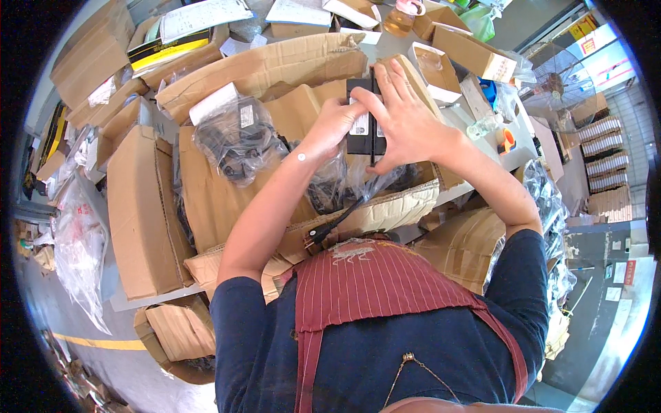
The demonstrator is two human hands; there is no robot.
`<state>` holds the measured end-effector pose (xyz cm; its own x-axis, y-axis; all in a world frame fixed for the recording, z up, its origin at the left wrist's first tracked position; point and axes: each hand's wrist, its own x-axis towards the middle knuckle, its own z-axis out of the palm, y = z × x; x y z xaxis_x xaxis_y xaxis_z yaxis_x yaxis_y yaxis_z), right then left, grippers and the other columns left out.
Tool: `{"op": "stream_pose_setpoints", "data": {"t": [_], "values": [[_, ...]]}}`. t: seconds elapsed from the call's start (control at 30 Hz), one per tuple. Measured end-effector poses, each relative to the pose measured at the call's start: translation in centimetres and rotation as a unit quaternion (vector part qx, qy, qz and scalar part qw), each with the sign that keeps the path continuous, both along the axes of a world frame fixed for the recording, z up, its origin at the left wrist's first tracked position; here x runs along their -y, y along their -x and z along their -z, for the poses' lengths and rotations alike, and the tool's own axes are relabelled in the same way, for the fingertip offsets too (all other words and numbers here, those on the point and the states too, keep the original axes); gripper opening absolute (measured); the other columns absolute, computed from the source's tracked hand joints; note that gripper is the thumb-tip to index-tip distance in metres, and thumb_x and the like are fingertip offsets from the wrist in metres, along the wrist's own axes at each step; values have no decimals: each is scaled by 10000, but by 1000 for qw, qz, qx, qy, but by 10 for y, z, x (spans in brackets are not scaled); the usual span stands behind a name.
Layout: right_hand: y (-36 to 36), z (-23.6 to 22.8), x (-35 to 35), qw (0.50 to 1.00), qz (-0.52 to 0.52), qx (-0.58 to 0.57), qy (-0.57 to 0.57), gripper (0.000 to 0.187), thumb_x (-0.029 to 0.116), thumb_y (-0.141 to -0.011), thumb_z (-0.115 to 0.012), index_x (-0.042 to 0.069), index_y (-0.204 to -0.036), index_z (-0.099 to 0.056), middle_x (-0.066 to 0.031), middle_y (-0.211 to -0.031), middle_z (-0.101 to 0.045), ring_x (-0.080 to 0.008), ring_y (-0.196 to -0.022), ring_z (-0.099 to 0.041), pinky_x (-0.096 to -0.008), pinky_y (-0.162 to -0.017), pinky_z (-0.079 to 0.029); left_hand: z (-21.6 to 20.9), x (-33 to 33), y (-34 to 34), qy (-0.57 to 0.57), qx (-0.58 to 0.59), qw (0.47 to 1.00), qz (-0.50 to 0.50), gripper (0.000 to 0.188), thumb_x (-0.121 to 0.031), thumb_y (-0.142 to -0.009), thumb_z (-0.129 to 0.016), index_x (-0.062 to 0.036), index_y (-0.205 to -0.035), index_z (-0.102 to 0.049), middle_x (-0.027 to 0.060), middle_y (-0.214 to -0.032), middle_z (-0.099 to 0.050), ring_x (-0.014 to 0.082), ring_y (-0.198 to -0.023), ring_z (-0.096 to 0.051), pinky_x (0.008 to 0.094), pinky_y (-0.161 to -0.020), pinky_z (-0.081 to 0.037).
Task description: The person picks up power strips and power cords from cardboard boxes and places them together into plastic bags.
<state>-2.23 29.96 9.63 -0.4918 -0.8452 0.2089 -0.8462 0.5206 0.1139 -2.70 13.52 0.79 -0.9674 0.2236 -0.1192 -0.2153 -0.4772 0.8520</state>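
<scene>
Over an open cardboard box, both my hands are on a pair of black blocks that look like power adapters. My left hand is closed on the left edge of the black power adapter, which has a white label. My right hand spans the right one, fingers at its far end and thumb bent over toward the left block. A black cable with a plug end hangs over the box's near flap. Inside the box, left of my hands, lies a clear bag of black adapters and cables; more bagged items sit partly hidden beneath my hands.
Smaller open cartons and a jar of amber liquid stand along the back. At right are an orange tape roll, a fan and stacked flat cartons. Plastic bags hang at left; another box is below.
</scene>
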Motion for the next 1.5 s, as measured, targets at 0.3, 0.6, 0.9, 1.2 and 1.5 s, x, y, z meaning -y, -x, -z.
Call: {"op": "stream_pose_setpoints", "data": {"t": [0.3,0.6,0.9,1.2,1.5], "values": [[-6,-15,-2,999,-7,-35,-23,1227,590,-470,-868,42,-1436,-346,-453,-1453,-209,-612,-1384,-179,-606,-1177,-136,-5,-3,-8,27,-73,996,-40,258,-143,-881,-688,65,-1033,-670,75,-885,-687,128,-741,-660,273,-647,-525],[-6,-8,-13,996,-54,12,74,1136,452,-397,-923,41,-1336,-433,-423,-1419,-248,-628,-1343,-220,-668,-1135,-186,-4,-7,-12,49,-104,992,-42,279,-120,-823,-729,52,-1028,-649,72,-901,-679,119,-772,-651,274,-676,-528],[-25,-27,-16,998,-41,39,36,1051,400,-528,-881,71,-1401,-396,-423,-1460,-211,-542,-1405,-200,-660,-1166,-73,-4,-8,-14,77,-159,984,-35,339,-132,-792,-761,29,-1073,-659,59,-968,-698,118,-854,-639,291,-771,-522],[5,-45,-48,922,9,276,271,780,377,-806,-786,54,-1406,-407,-214,-1346,-542,-344,-1266,-533,-401,-1045,-426,-18,-15,-28,85,-198,976,5,410,-148,-803,-798,13,-1140,-628,59,-1034,-689,118,-897,-646,285,-819,-525],[-26,-21,-29,859,82,310,400,586,155,-811,-802,15,-1318,-545,-138,-1192,-671,-197,-1118,-633,-352,-992,-486,-13,-11,-28,55,-181,981,53,417,-137,-774,-821,-1,-1122,-636,33,-1001,-678,97,-870,-638,264,-776,-525]]}}
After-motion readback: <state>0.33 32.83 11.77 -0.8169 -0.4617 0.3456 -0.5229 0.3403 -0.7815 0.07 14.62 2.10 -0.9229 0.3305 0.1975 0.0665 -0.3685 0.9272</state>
